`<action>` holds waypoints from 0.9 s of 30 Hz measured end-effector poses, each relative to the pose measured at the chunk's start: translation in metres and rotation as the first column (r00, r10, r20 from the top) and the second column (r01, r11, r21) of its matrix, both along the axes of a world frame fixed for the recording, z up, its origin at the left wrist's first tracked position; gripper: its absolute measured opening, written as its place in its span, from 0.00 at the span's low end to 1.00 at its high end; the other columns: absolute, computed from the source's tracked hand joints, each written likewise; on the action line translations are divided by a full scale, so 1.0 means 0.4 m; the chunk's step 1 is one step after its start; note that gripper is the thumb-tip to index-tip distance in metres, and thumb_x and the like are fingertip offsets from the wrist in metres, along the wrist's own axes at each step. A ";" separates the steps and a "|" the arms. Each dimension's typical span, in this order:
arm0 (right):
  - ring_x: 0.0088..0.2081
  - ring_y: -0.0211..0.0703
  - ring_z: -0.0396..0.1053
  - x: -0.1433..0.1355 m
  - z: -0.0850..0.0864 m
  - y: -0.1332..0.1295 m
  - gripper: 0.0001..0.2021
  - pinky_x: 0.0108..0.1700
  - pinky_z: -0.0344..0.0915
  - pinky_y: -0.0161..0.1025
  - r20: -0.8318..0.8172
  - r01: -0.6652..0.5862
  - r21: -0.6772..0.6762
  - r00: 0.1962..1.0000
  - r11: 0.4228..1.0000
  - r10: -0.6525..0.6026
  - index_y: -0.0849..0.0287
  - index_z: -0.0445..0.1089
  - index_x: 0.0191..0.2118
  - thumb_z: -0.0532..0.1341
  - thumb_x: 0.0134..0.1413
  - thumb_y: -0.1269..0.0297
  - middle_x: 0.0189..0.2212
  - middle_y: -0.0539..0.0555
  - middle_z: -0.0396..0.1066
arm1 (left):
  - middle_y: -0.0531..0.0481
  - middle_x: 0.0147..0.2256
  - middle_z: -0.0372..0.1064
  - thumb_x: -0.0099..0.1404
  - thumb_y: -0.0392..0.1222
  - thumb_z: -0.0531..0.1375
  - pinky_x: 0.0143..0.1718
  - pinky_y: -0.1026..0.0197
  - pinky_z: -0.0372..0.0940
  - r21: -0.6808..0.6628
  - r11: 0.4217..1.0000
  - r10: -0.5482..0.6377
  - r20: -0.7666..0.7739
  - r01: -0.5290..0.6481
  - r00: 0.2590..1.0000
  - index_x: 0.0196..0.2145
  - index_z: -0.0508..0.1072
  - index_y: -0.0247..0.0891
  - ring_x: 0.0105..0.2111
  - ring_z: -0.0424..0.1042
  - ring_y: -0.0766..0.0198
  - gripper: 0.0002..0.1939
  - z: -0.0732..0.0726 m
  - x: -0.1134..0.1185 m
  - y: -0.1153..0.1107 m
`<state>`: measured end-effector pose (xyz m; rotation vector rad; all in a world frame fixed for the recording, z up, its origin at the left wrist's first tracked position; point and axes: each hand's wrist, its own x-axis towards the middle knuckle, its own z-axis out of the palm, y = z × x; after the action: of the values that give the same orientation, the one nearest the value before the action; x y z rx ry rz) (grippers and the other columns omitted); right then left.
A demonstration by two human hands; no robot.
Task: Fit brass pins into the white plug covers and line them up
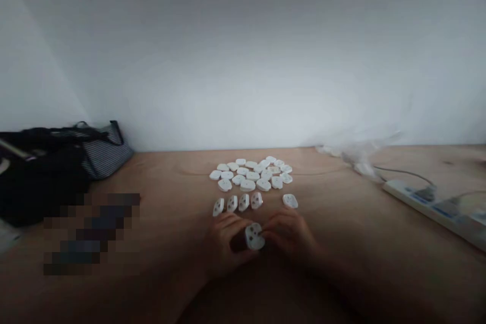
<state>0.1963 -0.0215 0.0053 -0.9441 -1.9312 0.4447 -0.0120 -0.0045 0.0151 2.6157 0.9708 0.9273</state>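
Note:
Between the thumb and fingers of my left hand (pixel 227 242) is a white three-hole plug adapter (pixel 253 236), its holed face turned toward me. My right hand (pixel 289 233) is closed in a pinch at the adapter's right side, fingertips against its face; whatever they hold is too small or blurred to name. Just beyond my left hand, several similar adapters (pixel 243 203) stand in a short row. A separate white adapter (pixel 290 201) lies past my right hand. Farther back, many white pieces (pixel 247 185) of the same kind lie in a loose cluster.
On the left sit a black bag (pixel 41 177) and a striped grey bag (pixel 104 149). A blurred-out patch (pixel 94 233) covers something nearer me. At right are a white power strip (pixel 429 207) with plugged-in cords and a clear plastic bag (pixel 362 157). A wall (pixel 243 61) closes off the wooden table (pixel 170 212).

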 end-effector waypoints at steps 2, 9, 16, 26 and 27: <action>0.33 0.42 0.68 -0.002 -0.001 -0.001 0.05 0.41 0.61 0.43 0.029 0.018 0.035 0.999 0.999 -0.019 0.56 0.73 0.29 0.61 0.52 0.63 0.28 0.52 0.73 | 0.48 0.34 0.72 0.50 0.51 0.66 0.40 0.56 0.63 0.013 1.000 0.005 -0.009 -0.005 1.000 0.40 0.73 0.39 0.36 0.69 0.57 0.21 -0.001 0.002 -0.001; 0.32 0.41 0.66 -0.006 -0.009 0.001 0.04 0.40 0.58 0.43 0.136 0.043 0.139 0.989 0.989 -0.062 0.54 0.73 0.29 0.62 0.52 0.64 0.28 0.50 0.73 | 0.47 0.34 0.72 0.51 0.52 0.65 0.41 0.54 0.63 0.048 0.998 0.030 -0.015 -0.029 0.999 0.41 0.73 0.39 0.36 0.69 0.56 0.21 -0.007 0.007 -0.001; 0.42 0.48 0.65 0.000 0.012 -0.014 0.14 0.44 0.53 0.48 0.328 0.038 0.271 0.936 0.962 -0.129 0.49 0.71 0.45 0.61 0.52 0.55 0.45 0.53 0.71 | 0.46 0.35 0.73 0.54 0.52 0.63 0.41 0.54 0.63 0.057 0.998 0.021 0.049 -0.024 0.999 0.41 0.73 0.38 0.36 0.70 0.56 0.20 -0.009 0.010 -0.001; 0.43 0.51 0.66 0.017 -0.019 0.019 0.29 0.50 0.55 0.51 0.113 -0.066 -0.182 0.990 0.981 0.087 0.51 0.71 0.43 0.73 0.28 0.53 0.38 0.53 0.72 | 0.45 0.33 0.73 0.51 0.59 0.64 0.37 0.56 0.64 -0.033 0.998 -0.052 0.153 0.058 0.987 0.43 0.74 0.38 0.34 0.69 0.56 0.27 -0.029 0.009 0.006; 0.43 0.51 0.66 0.013 -0.023 0.018 0.28 0.49 0.57 0.50 0.070 -0.075 -0.198 0.993 0.977 0.090 0.52 0.72 0.42 0.73 0.28 0.55 0.38 0.53 0.72 | 0.46 0.33 0.73 0.51 0.58 0.64 0.37 0.57 0.65 -0.052 0.997 -0.050 0.159 0.059 0.986 0.43 0.74 0.38 0.34 0.70 0.57 0.26 -0.029 0.010 0.005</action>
<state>0.2016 -0.0144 -0.0040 -1.0221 -2.0312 0.6641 -0.0081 -0.0026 0.0034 2.4660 0.8679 1.0594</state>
